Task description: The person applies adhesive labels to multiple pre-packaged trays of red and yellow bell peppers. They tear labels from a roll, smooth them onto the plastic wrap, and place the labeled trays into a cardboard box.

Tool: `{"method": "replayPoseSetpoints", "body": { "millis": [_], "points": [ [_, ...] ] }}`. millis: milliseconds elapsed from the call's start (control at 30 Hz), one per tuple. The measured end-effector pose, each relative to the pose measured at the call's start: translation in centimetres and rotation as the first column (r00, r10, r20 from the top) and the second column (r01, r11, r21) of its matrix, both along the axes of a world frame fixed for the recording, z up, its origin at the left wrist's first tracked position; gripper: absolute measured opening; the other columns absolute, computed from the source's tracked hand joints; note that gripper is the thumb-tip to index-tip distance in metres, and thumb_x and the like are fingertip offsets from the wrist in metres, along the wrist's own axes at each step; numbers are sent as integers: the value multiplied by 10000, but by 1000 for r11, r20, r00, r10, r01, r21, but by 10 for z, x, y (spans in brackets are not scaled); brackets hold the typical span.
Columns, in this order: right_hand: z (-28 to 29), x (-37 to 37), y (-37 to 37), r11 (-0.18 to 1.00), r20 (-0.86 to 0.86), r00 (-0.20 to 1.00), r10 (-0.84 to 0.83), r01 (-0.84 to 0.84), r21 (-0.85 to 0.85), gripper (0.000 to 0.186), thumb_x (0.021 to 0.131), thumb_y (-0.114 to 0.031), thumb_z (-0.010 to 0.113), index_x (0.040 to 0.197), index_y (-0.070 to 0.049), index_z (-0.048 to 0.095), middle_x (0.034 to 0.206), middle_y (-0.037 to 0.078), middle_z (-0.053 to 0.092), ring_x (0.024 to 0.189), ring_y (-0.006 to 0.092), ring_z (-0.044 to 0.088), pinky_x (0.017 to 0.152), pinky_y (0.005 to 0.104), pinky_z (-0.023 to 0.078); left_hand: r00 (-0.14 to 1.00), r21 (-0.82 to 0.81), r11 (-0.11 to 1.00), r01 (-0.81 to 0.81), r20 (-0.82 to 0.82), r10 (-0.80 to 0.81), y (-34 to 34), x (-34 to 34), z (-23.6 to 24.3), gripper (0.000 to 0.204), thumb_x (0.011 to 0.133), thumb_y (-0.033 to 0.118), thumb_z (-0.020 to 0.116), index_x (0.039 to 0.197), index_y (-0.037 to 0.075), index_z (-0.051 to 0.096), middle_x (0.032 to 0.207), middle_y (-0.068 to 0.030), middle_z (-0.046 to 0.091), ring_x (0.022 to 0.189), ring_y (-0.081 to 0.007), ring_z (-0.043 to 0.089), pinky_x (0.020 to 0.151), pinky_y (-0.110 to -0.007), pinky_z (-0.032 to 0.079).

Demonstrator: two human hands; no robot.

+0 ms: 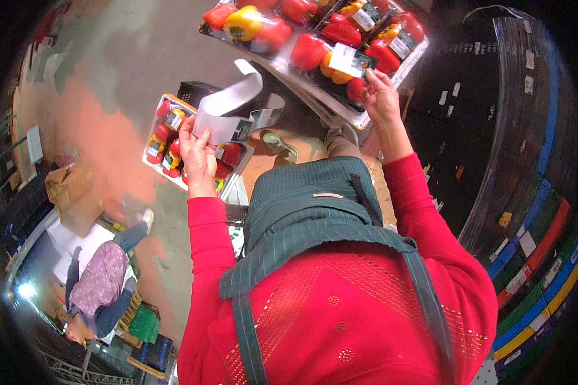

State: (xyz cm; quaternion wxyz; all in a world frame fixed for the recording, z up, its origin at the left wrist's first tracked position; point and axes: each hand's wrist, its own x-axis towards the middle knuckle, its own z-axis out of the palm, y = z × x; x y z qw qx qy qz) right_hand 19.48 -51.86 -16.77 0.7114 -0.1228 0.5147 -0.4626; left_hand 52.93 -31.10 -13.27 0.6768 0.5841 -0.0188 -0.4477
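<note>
My left hand (196,147) grips a curling white strip of backing paper (223,102) with a dark label on it, above a lower tray of packed red and yellow peppers (164,131) at centre left. At the upper right my right hand (379,96) has its fingertips closed on a white-and-dark label (350,61) on the corner pack of peppers (308,51). That pack sits with several other wrapped pepper packs in a larger white tray (398,80). Below my hands are my dark striped apron and red sleeves.
A co-worker (103,282) in a patterned top is at lower left, near a brown paper bag (70,196) and green crates (146,324). Dark wrapped stacks of coloured crates (539,256) line the right side. A black crate (192,93) shows behind the lower tray.
</note>
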Motion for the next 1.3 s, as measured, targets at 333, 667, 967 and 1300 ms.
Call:
{"method": "replayPoseSetpoints", "body": {
  "millis": [333, 667, 967, 1300],
  "points": [
    [-69, 7, -34, 974, -78, 976, -203, 210, 85, 247, 752, -40, 747, 929, 2, 580, 830, 77, 627, 672, 172, 598, 565, 282, 504, 987, 5, 990, 143, -76, -142, 3, -8, -1, 332, 853, -72, 531, 1172, 20, 533, 1186, -101, 541, 1048, -209, 569, 927, -351, 491],
    [-87, 28, -43, 962, -460, 877, -140, 230, 145, 110, 763, -47, 718, 802, -29, 617, 715, 59, 621, 536, 143, 567, 403, 249, 471, 985, -9, 993, 115, -131, -115, 15, -4, -1, 310, 856, -93, 515, 1141, 20, 562, 1099, -93, 594, 973, -180, 604, 890, -334, 515],
    [-102, 23, -51, 955, -823, 526, 213, 66, 289, 351, 601, -252, 827, 836, -19, 709, 888, 152, 696, 819, 231, 676, 741, 343, 529, 988, -10, 993, 118, -104, -119, 19, -1, 0, 310, 859, -70, 530, 1157, 11, 546, 1058, -87, 607, 936, -181, 614, 859, -333, 521],
    [-23, 33, -24, 845, -951, -253, 177, -456, 279, 644, 776, -445, 676, 1243, -53, 471, 1240, 133, 528, 1169, 304, 506, 926, 438, 424, 993, -85, 991, 102, -53, -107, 9, -9, 17, 335, 827, -116, 546, 1136, 14, 550, 1081, -84, 595, 1001, -188, 587, 900, -329, 500]
  ]
}}
